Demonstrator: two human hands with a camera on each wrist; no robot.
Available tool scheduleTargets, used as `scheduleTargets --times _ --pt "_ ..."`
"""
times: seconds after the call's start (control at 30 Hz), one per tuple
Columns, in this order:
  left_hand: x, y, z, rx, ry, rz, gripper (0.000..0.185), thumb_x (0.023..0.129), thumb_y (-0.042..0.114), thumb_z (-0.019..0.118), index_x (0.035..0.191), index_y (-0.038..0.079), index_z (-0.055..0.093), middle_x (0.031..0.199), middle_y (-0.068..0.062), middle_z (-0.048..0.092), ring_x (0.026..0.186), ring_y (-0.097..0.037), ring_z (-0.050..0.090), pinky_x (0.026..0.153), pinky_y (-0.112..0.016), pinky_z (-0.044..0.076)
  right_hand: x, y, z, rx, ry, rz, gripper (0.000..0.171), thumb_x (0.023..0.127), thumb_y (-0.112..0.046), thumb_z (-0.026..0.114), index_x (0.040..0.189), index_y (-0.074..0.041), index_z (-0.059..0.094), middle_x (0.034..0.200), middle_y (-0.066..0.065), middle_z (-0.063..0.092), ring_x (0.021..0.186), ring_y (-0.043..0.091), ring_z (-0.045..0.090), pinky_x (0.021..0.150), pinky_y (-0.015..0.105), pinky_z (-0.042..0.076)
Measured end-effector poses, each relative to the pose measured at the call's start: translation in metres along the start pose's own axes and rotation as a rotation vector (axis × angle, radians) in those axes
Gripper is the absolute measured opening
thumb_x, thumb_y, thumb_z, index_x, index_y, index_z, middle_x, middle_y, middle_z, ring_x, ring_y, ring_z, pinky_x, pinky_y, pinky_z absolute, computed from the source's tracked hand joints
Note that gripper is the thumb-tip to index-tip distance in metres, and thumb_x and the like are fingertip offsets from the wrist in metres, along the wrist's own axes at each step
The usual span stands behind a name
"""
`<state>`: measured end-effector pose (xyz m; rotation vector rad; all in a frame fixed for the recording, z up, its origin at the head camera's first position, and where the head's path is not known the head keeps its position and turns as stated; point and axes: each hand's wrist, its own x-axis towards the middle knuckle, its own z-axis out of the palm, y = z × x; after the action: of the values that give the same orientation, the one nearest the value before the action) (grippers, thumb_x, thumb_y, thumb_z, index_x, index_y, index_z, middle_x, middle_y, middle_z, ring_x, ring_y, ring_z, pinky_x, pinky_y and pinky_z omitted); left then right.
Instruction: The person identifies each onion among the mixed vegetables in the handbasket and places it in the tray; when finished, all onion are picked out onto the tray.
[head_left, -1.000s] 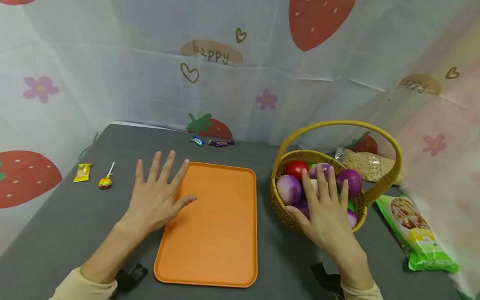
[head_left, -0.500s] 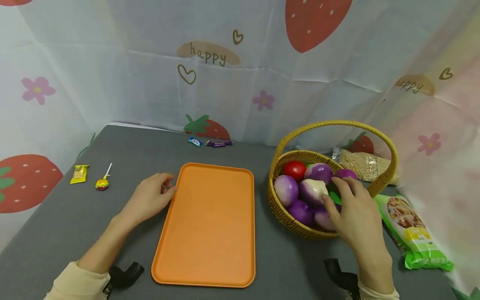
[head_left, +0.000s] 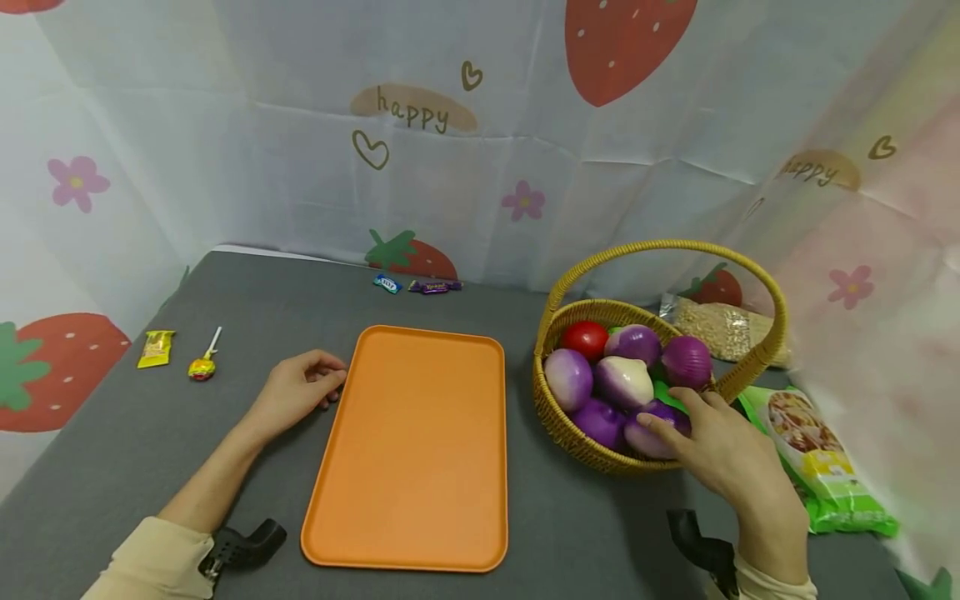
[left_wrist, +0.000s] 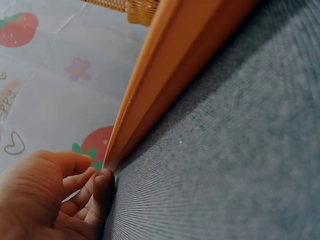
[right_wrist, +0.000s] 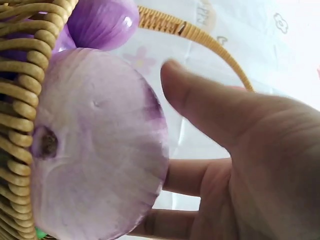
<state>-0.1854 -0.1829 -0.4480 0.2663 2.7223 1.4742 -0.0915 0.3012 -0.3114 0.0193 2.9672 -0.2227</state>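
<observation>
A yellow wicker basket holds several purple onions and a red tomato-like item. My right hand reaches over its near right side, at a purple-and-white onion. In the right wrist view the thumb stands apart from this onion, while other fingers extend behind it; whether they touch is unclear. At the left edge of an orange tray, my left hand lies with fingers loosely bent. Its fingertips are close against the tray's rim, without a clear grip.
Left of the tray lie a yellow wrapped candy and a lollipop. Behind it are a blue candy and a purple one. A grain bag and a green package lie beside the basket.
Both hands were spread flat in the air. The left has lowered beside the tray with its fingers bending; the right has moved right and toward the near side of the basket, by an onion.
</observation>
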Motion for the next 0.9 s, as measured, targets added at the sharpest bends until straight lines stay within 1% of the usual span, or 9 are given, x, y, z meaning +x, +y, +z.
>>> scheduleTargets --times 0.1,0.27,0.4,0.57,0.67,0.73,0.8,0.9 --pt "-0.001 -0.002 -0.001 -0.01 -0.007 -0.007 0.022 0.096 0.019 0.062 0.11 0.002 0.065 0.089 -0.013 0.069 0.064 -0.009 0.062 0.058 -0.025 0.054 -0.001 0.0 0.001 -0.005 -0.016 -0.008 0.087 0.088 -0.076 0.043 0.142 -0.009 0.047 0.136 0.031 0.051 0.118 0.052 0.053 0.078 0.063 0.049" --pt "-0.003 0.0 -0.001 -0.038 -0.054 -0.045 0.024 0.095 0.021 0.064 0.109 0.002 0.064 0.078 -0.01 0.067 0.054 -0.015 0.061 0.052 -0.029 0.053 -0.004 0.0 0.002 -0.001 -0.028 -0.025 0.085 0.086 -0.074 0.051 0.14 -0.009 0.048 0.132 0.029 0.056 0.113 0.049 0.056 0.075 0.061 0.05" --pt "-0.003 -0.001 -0.001 -0.058 -0.072 -0.054 0.024 0.095 0.02 0.064 0.108 0.001 0.065 0.079 -0.01 0.069 0.054 -0.016 0.064 0.053 -0.03 0.056 -0.004 -0.001 0.001 0.003 -0.02 -0.032 0.085 0.085 -0.074 0.052 0.139 -0.008 0.049 0.131 0.029 0.056 0.112 0.05 0.056 0.075 0.06 0.05" --pt "-0.001 -0.001 -0.001 -0.078 -0.072 -0.046 0.022 0.095 0.017 0.064 0.107 -0.002 0.065 0.08 -0.01 0.07 0.055 -0.014 0.065 0.054 -0.029 0.057 -0.006 -0.002 -0.003 0.017 0.008 -0.039 0.085 0.085 -0.074 0.052 0.139 -0.01 0.048 0.131 0.028 0.056 0.113 0.049 0.057 0.079 0.062 0.05" --pt "-0.001 -0.003 -0.001 -0.078 -0.071 -0.039 0.022 0.095 0.017 0.063 0.107 -0.001 0.065 0.079 -0.01 0.069 0.055 -0.014 0.064 0.054 -0.029 0.057 -0.01 -0.002 -0.008 0.052 0.054 -0.063 0.081 0.086 -0.071 0.054 0.14 -0.011 0.046 0.131 0.027 0.055 0.114 0.047 0.057 0.083 0.062 0.049" --pt "0.0 -0.004 0.0 -0.077 -0.074 -0.037 0.022 0.095 0.017 0.063 0.107 -0.001 0.065 0.079 -0.01 0.069 0.055 -0.014 0.065 0.054 -0.029 0.057 -0.014 -0.003 -0.011 0.079 0.094 -0.089 0.079 0.087 -0.066 0.057 0.143 -0.012 0.044 0.131 0.027 0.054 0.112 0.046 0.058 0.084 0.061 0.049" --pt "0.0 -0.006 0.0 -0.08 -0.08 -0.037 0.022 0.095 0.018 0.063 0.107 -0.001 0.064 0.079 -0.01 0.069 0.056 -0.014 0.065 0.055 -0.029 0.057 -0.016 -0.007 -0.013 0.088 0.147 -0.123 0.077 0.088 -0.062 0.06 0.147 -0.014 0.041 0.13 0.028 0.052 0.104 0.045 0.061 0.079 0.059 0.051" --pt "0.002 -0.007 0.0 -0.083 -0.087 -0.034 0.023 0.096 0.019 0.063 0.107 -0.001 0.064 0.079 -0.01 0.068 0.056 -0.014 0.065 0.055 -0.029 0.057 -0.018 -0.019 -0.01 0.11 0.236 -0.187 0.075 0.088 -0.051 0.067 0.149 -0.018 0.039 0.126 0.026 0.049 0.094 0.041 0.064 0.074 0.057 0.054"
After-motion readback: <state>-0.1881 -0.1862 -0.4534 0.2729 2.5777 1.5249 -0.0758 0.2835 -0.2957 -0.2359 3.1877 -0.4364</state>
